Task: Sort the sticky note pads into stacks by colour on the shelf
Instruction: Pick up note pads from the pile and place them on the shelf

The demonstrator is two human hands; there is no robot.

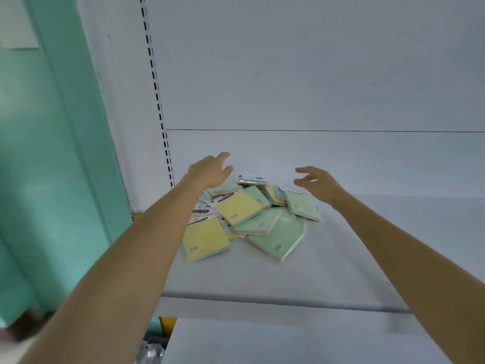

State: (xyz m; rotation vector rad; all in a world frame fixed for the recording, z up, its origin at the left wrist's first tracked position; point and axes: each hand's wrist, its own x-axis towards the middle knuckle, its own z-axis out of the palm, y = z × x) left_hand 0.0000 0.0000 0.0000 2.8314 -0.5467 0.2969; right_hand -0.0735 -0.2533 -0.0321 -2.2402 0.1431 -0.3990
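A jumbled pile of wrapped sticky note pads lies on the white shelf (262, 274), yellow pads and green pads mixed and overlapping. A yellow pad (204, 239) lies at the pile's near left, another yellow pad (240, 207) in the middle. A large green pad (279, 237) lies at the near right, a smaller green pad (301, 204) at the far right. My left hand (210, 170) hovers over the pile's far left, fingers apart, holding nothing. My right hand (317, 182) hovers over the far right edge, fingers spread and empty.
The shelf's white back panel (315, 74) rises behind the pile, with a slotted upright (160, 111) at its left. A teal wall or post (65, 153) stands to the left. The shelf's front lip (275, 302) runs below the pile, with bare shelf surface to the right.
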